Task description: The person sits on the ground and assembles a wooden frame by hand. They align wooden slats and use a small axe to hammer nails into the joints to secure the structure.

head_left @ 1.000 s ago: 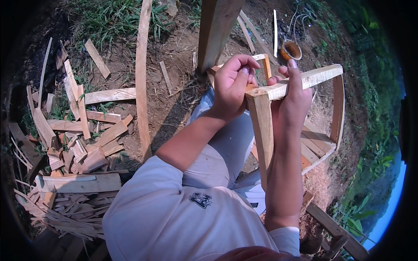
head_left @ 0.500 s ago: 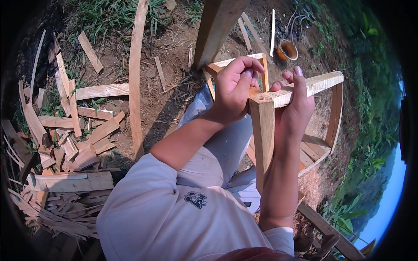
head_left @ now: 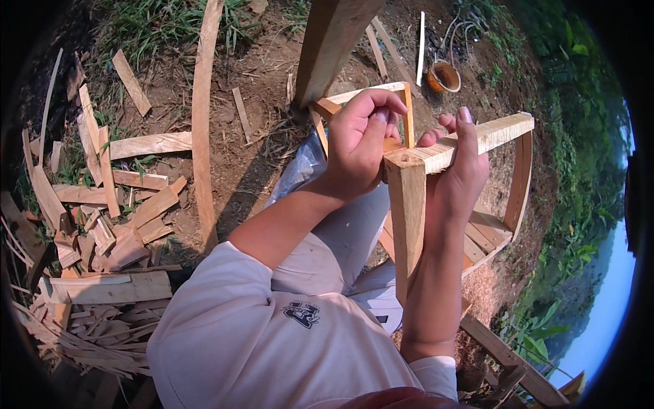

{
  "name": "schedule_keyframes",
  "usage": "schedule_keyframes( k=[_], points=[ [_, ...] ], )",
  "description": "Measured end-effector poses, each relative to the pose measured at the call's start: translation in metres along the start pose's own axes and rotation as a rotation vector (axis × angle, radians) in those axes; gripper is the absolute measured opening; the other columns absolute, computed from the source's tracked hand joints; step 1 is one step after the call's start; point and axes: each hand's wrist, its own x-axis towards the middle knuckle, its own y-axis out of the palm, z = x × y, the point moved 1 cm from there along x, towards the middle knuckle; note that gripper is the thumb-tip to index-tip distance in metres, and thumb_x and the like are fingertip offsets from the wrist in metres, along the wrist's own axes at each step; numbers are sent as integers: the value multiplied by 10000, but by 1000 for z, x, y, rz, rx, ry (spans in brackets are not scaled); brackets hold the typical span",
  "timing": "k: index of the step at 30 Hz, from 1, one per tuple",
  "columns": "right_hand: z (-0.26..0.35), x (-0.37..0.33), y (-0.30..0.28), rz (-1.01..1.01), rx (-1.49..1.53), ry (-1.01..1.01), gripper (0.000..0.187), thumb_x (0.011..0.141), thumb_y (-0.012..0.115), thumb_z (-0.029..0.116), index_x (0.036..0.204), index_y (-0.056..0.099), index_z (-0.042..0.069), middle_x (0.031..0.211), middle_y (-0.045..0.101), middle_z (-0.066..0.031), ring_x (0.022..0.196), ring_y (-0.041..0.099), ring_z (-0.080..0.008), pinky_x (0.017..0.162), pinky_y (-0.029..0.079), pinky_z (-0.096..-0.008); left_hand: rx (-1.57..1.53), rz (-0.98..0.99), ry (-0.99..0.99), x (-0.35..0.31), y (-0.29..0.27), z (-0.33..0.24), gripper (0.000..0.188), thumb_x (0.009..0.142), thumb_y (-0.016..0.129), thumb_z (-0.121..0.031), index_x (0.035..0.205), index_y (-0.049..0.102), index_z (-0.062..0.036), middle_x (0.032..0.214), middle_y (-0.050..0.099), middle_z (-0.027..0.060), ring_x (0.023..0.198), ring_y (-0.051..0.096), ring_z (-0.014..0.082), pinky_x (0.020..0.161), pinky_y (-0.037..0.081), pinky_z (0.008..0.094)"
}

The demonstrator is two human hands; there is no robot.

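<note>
A pale wooden frame (head_left: 406,211) of squared bars stands tilted in front of me, with slats at its lower part. My right hand (head_left: 460,167) comes up under its top bar (head_left: 501,135) and wraps round it, thumb raised on the near side and fingertips showing beyond. Just left of the frame's corner, my left hand (head_left: 361,140) is closed, thumb pressed against curled fingers. Whatever it may pinch is hidden. A small dark spot marks the corner's top face.
Wood offcuts and shavings (head_left: 129,245) pile up at the left. A long curved board (head_left: 203,123) and a thick post (head_left: 334,51) rise ahead. An orange-brown bucket (head_left: 444,76) lies tipped on the soil far right. Beams (head_left: 511,358) stand at lower right.
The whole view has shifted slightly, so everything sits a little further left. Both hands keep nearly the same pose at the frame.
</note>
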Motion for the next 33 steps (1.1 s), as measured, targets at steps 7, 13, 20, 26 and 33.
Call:
schedule_keyframes(
  k=[7,13,20,26,33],
  points=[
    [-3,0,-3,21,-8,-39,257,1049,685,166,1123,499,4,1000,632,-113,682,654,-189,552,565,-312,34,30,-27,-3,-4,-1,192,1109,447,-30,1177,603,58,940,520,40,809,492,66,756,561,271],
    [-4,3,-5,64,-15,-33,254,1063,668,181,1119,498,1,1008,626,-113,676,649,-186,548,561,-310,-59,10,-36,-5,-5,-3,207,1120,441,-48,1222,586,59,938,564,63,883,583,112,842,596,339],
    [-5,2,-4,28,-25,-20,268,1063,670,218,1100,507,9,1041,612,-108,686,646,-188,534,545,-316,276,-104,61,-2,-33,-26,211,1128,469,-68,1297,560,20,1178,758,196,1107,692,181,1055,487,316],
    [-4,0,0,51,-28,-85,276,1058,677,233,1089,511,14,1043,606,-102,687,642,-187,529,542,-315,199,-111,22,-36,-54,-31,175,1074,539,34,1233,609,16,1213,710,184,1029,672,166,942,517,311],
    [-5,1,-2,53,-15,-63,281,1058,677,236,1115,494,30,1059,599,-105,688,644,-193,532,545,-324,171,-46,56,-48,-45,-48,182,1007,664,66,1179,691,11,1158,724,109,1045,665,180,861,562,313]
  ],
)
